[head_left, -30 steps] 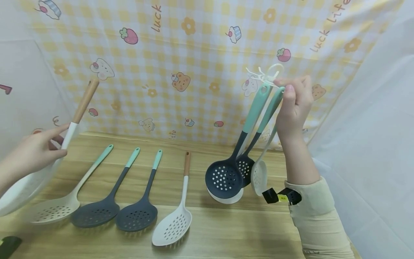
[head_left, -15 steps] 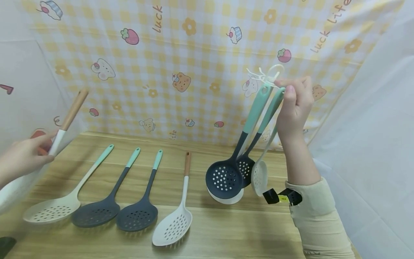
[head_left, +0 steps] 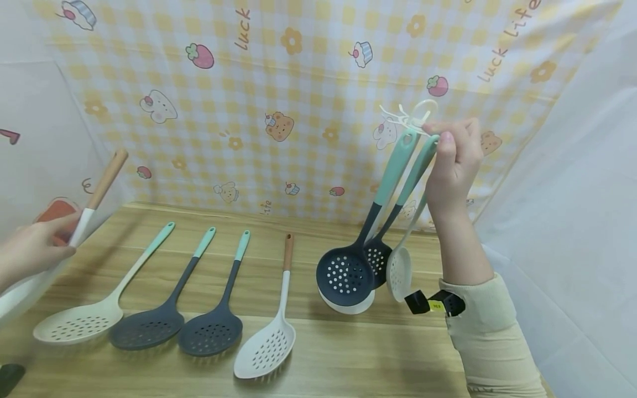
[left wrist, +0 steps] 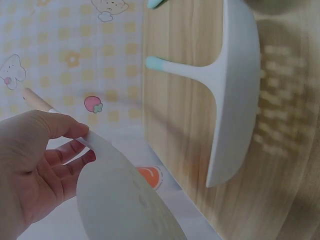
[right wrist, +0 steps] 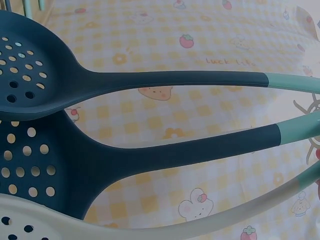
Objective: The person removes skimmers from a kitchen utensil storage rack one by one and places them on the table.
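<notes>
left of the white hook rack [head_left: 414, 121], the left hand [head_left: 35, 249] pinches a wooden-handled white skimmer [left wrist: 122, 195]; the right hand [head_left: 455, 163] appears to pinch the rack itself. hanging looks partly done: ladles [head_left: 345, 276] (one mostly hidden) dangle below the rack, while the held skimmer and four slotted turners [head_left: 211, 331] on the table [head_left: 378, 354], lower left of it, remain unhung.

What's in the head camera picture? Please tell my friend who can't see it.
A person's right hand holds up a white hanger with dark and pale spoons dangling, while the left hand grips a brown-handled white kitchen tool. Four spoons with holes lie side by side on a wooden table in front of a yellow checked cloth.
</notes>
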`<state>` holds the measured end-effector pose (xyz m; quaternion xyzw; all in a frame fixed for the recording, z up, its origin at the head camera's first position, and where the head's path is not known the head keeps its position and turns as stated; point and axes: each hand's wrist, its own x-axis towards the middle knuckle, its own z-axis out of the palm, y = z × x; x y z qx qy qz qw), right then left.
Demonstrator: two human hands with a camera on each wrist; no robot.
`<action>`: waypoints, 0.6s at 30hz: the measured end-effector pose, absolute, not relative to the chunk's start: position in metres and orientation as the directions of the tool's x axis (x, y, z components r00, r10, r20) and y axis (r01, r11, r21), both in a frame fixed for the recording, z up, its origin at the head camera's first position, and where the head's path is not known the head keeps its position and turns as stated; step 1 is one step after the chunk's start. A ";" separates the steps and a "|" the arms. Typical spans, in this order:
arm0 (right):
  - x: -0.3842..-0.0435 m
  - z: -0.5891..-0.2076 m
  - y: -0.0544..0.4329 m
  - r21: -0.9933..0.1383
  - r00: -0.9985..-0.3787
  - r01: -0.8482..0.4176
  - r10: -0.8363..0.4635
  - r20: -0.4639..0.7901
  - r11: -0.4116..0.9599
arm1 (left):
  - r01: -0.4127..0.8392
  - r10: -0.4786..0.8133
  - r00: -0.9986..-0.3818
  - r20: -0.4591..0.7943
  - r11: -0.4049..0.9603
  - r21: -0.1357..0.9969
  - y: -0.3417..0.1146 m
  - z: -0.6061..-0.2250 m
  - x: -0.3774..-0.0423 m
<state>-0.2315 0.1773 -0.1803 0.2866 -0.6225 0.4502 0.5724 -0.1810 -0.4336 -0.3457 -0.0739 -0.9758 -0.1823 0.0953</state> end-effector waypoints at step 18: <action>-0.233 -0.181 0.177 -0.232 -0.177 -0.870 0.163 0.971 0.436 | 0.155 0.096 -0.978 0.187 0.930 0.332 -0.452 -0.374 -0.184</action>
